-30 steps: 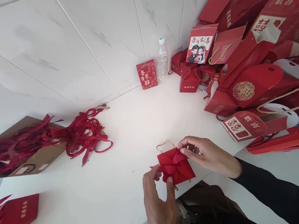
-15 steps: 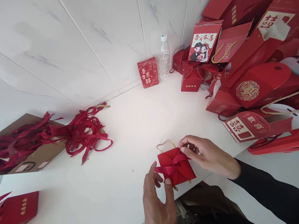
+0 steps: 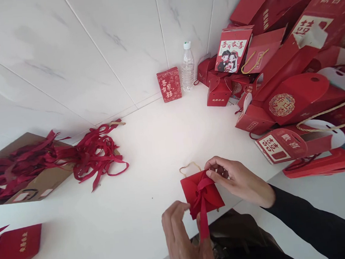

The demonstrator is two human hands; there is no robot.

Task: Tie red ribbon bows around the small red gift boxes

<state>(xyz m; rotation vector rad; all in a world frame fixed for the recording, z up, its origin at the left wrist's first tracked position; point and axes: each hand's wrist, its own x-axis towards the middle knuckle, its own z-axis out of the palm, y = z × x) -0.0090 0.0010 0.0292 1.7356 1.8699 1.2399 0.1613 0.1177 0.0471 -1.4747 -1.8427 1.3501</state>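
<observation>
A small red box [image 3: 216, 198] with a gold rope handle [image 3: 189, 167] lies at the table's front edge. A dark pink ribbon [image 3: 203, 219] is tied in a knot on its top. My right hand [image 3: 231, 176] pinches one ribbon end between thumb and fingers at the box's upper right corner. My left hand [image 3: 183, 237] is at the lower left of the box, fingers apart and curved; the other ribbon tail hangs down over its thumb. Whether the left hand grips that tail is hard to tell.
A cardboard box [image 3: 56, 180] of red ribbons stands at the left, with loose ribbons [image 3: 97, 152] beside it. Another red box [image 3: 19, 247] sits front left. Near the wall are an upright red box [image 3: 169, 85] and a bottle [image 3: 188, 69]. Red gift boxes [image 3: 296, 96] pile up on the right.
My left hand has moved down and turned. The left ribbon tail, earlier stretched toward the left, now hangs downward. My right hand keeps its pinch. The view has shifted slightly.
</observation>
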